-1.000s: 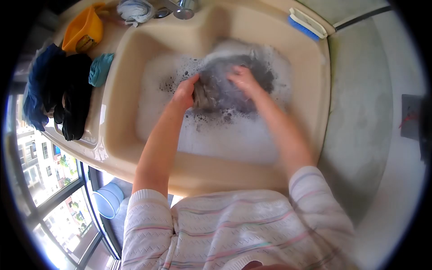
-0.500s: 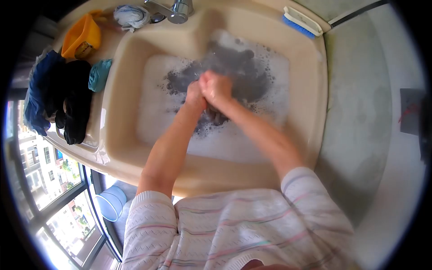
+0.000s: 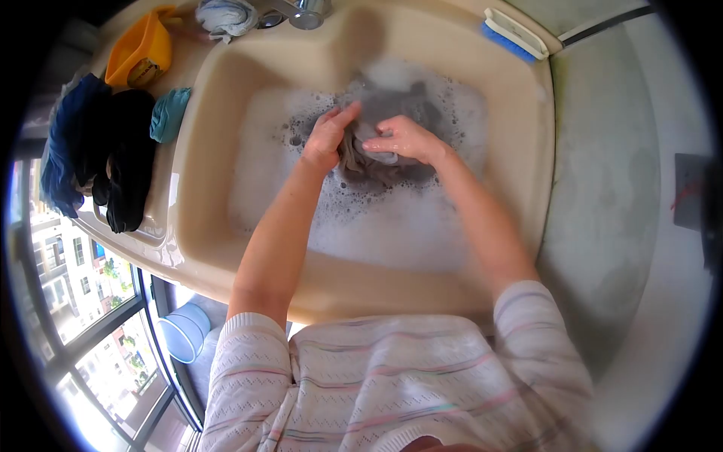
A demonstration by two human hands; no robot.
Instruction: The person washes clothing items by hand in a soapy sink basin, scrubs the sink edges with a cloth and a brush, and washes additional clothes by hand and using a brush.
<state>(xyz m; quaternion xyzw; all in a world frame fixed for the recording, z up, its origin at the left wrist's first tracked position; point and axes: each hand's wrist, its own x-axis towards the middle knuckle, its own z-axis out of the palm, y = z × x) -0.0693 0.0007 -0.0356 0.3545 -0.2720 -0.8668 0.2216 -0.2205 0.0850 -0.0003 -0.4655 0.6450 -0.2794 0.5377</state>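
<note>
Grey-brown wet cloth [image 3: 369,167] lies bunched in the cloudy, sudsy water of the beige basin [image 3: 203,151]. My left hand [image 3: 328,138] is at the cloth's left edge, fingers bent round some of it and thumb pointing up and right. Just to the right, my right hand [image 3: 409,141] is over the cloth with its fingers apart, and a paler fold shows beneath them. A small gap separates the two hands. Suds and dark water hide the rest of the cloth.
Dark clothes [image 3: 128,162], a teal cloth [image 3: 169,114] and a yellow container [image 3: 141,49] rest on the left ledge. A pale cloth [image 3: 226,18] sits beside the faucet [image 3: 307,13]. A blue-bristled brush [image 3: 516,34] lies at the back right corner. A blue bucket [image 3: 184,332] stands below left.
My hands were pressed together half a second ago and are now apart, with the right one further right. More of the bunched cloth shows between them.
</note>
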